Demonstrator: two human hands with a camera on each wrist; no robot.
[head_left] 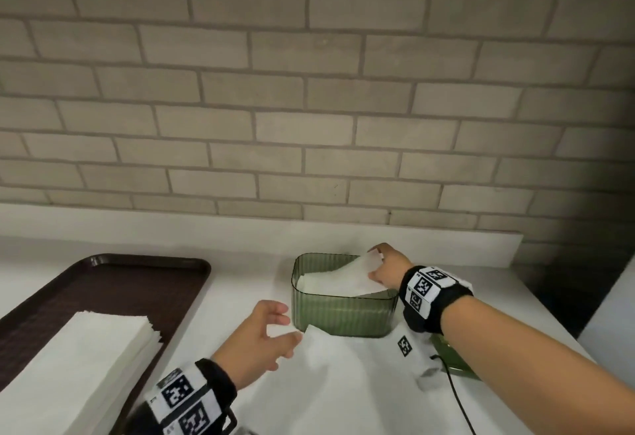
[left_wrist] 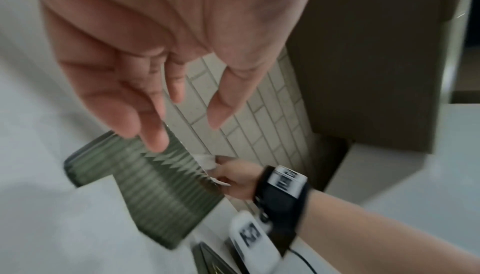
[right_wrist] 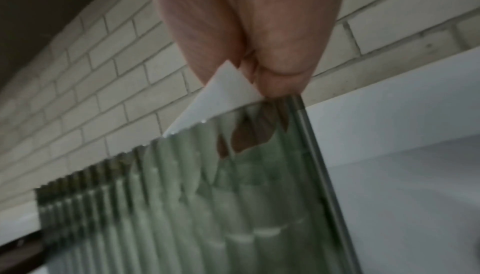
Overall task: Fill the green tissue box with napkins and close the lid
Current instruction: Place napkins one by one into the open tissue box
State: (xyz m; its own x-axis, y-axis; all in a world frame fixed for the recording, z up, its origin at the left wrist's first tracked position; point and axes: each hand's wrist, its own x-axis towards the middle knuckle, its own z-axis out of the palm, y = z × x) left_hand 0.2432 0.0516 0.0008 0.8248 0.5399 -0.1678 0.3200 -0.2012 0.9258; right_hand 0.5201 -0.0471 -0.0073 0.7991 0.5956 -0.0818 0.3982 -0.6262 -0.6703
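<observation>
I see the white countertop [head_left: 240, 283] carrying the ribbed translucent green tissue box [head_left: 343, 311], lid off. My right hand [head_left: 390, 271] pinches a white paper napkin [head_left: 338, 280] into it; my left hand [head_left: 256, 338] hovers beside it, fingers spread.

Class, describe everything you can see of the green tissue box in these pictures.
The green tissue box is a translucent, ribbed container that looks like plastic, with rounded corners and no lid on. It stands upright on the white counter near the brick wall, right of the brown tray. White napkins lie inside; the right hand pinches the top one at the box's right rim. Another napkin overlaps its front base.
</observation>
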